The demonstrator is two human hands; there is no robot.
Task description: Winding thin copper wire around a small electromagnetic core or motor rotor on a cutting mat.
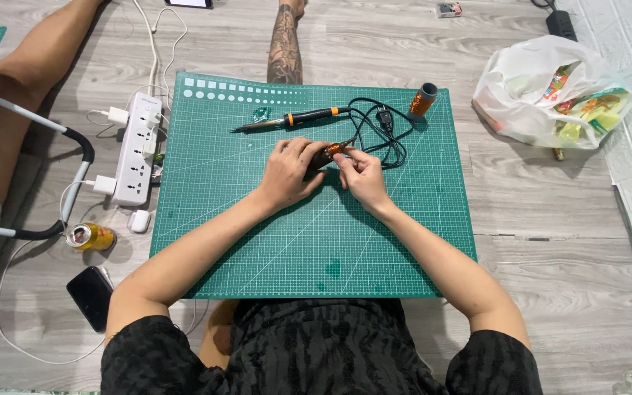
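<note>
**Two hands on one small copper-wound piece, iron lying idle**

Both hands closed round a small dark part with a shiny copper-coloured winding, held just above the far middle of the green gridded cutting mat, which lies on the grey wood-look floor. Left hand wrapped over the dark end, fingers curled together on it. Right hand pinching at the coppery end, thumb and forefinger tips pressed together there; cannot tell whether on the winding itself or on a fine wire end, too small to see.

Judging by the layout, somewhere in the middle of the work: copper turns already on the part, yet nothing set down as finished. Black-and-orange soldering iron flat on the mat just beyond the hands, touched by neither, its black cord heaped in loops to the right. Orange spool of copper wire upright at the far right corner of the mat, well apart from the hands.

Part itself short and stubby, mostly hidden by the fingers; only a bright orange-copper band showing between the two hands. Off the mat to the left, a white power strip.
</note>
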